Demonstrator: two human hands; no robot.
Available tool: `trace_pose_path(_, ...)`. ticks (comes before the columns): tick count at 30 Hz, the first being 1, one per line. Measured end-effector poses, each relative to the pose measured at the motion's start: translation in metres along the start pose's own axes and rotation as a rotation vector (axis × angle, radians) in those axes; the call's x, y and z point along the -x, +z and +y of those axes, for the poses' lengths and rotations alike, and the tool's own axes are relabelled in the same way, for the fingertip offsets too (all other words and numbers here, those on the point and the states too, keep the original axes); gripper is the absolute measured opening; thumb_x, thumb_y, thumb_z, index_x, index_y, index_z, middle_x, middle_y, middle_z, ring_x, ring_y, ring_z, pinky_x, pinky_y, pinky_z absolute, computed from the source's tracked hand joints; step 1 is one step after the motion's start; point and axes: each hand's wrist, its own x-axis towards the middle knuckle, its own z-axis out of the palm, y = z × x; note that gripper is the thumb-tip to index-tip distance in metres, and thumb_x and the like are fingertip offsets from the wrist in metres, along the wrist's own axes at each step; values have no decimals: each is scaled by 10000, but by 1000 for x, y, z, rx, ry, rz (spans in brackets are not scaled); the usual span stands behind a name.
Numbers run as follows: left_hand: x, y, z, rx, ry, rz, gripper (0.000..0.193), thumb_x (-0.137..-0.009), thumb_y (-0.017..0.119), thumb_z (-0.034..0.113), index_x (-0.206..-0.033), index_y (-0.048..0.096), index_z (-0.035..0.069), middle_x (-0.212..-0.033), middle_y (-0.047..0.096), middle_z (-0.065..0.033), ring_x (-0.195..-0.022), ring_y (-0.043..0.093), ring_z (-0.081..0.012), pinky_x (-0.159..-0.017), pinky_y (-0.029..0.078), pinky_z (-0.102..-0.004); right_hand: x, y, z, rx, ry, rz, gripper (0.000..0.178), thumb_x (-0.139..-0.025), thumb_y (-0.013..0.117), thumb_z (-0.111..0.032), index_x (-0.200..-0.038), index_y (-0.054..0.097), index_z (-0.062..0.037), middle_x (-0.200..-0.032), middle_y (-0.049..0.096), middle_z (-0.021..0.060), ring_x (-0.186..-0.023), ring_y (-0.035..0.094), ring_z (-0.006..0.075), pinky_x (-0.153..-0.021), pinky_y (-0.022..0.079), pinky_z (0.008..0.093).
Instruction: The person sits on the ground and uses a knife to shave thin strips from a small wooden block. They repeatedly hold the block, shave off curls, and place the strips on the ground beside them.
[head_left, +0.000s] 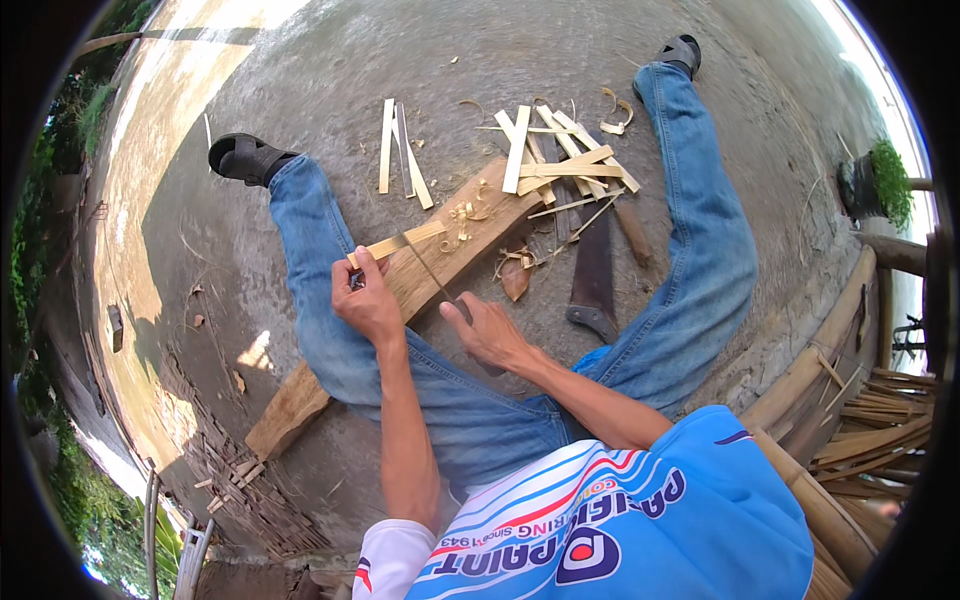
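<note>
The handle of the thin dark knife blade (432, 272) is buried in the right hand (487, 331), the near end of the pale flat bamboo strip (398, 243) disappears inside the left hand (366, 300), and the long brown wooden plank (400, 300) passes beneath the left leg.

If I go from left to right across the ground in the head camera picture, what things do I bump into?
Black sandal → left hand holding a bamboo strip → right hand with a knife → hand saw → potted plant.
</note>
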Motion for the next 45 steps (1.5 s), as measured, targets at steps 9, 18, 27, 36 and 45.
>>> trace_pose_path(9, 1, -10, -12, 132, -101, 15, 299, -1041, 656, 171, -817, 595, -18, -802, 650, -34, -714, 659, -115, -662, 597, -297, -7, 3, -9, 56, -76, 23, 470, -1027, 629, -418, -952, 600, 45, -739, 660, 302, -742, 671, 489, -669, 513, 521)
trace_pose_path(18, -15, -16, -24, -46, -7, 26, 299, -1037, 653, 171, -815, 601, -23, -775, 645, -37, -717, 636, -116, -659, 565, -304, -4, 27, -11, 76, -198, 90, 388, -1012, 667, -341, -997, 597, 41, -736, 638, 309, -711, 656, 501, -619, 491, 524)
trace_pose_path(27, 4, -15, -11, 179, -114, -2, 311, -1056, 622, 174, -826, 579, -32, -830, 638, -53, -767, 709, -159, -708, 653, -328, -5, 18, -4, 84, -49, 50, 479, -1034, 607, -424, -971, 575, 50, -747, 657, 320, -739, 671, 517, -648, 507, 557)
trace_pose_path(36, 0, -17, -12, 216, -160, -27, 288, -1058, 617, 155, -848, 559, -34, -860, 638, -87, -788, 713, -176, -758, 665, -336, -7, 5, -6, 61, 41, 18, 534, -1038, 595, -461, -954, 585, 66, -740, 644, 338, -757, 664, 522, -668, 489, 566)
trace_pose_path(45, 3, -16, -14, 202, -140, -17, 293, -1056, 618, 145, -839, 550, -40, -867, 639, -90, -780, 726, -181, -740, 670, -332, -10, 12, 13, 73, 80, 61, 527, -1041, 590, -456, -881, 590, 46, -732, 652, 301, -725, 660, 491, -671, 491, 540)
